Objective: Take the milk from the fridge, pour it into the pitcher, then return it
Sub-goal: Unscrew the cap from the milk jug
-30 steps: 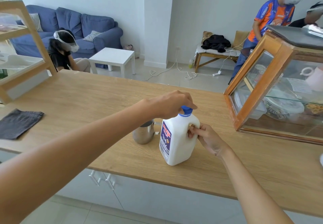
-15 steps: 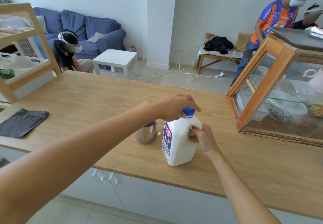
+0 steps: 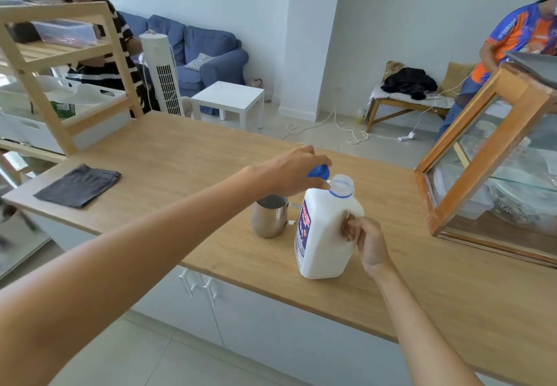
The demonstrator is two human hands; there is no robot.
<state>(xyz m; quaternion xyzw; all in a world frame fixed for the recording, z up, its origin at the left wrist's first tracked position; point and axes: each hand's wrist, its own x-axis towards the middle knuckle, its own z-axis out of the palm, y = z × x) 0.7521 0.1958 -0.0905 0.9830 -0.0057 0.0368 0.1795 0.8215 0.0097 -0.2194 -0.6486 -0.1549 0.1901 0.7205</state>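
The milk jug [image 3: 327, 232] stands upright on the wooden bench [image 3: 180, 168], its neck uncovered and its long axis vertical. Its handle is gripped by the right hand [image 3: 366, 239], the fingers being curled through the handle opening on the jug's right side. The blue cap [image 3: 318, 172] is pinched in the left hand [image 3: 294, 171], just beside the open mouth and to its left, clear of the neck.

The steel pitcher [image 3: 269, 216] is set just beside the jug, on its left and slightly farther from the person, with its open top facing up. The pour is judged to turn on this relation: the pitcher lies across the jug from the gripping right hand, so the jug would have to be lifted and tipped leftward, its neck brought over the pitcher's rim. The left hand is nearer the pitcher but is occupied by the cap. Pouring is not yet begun.
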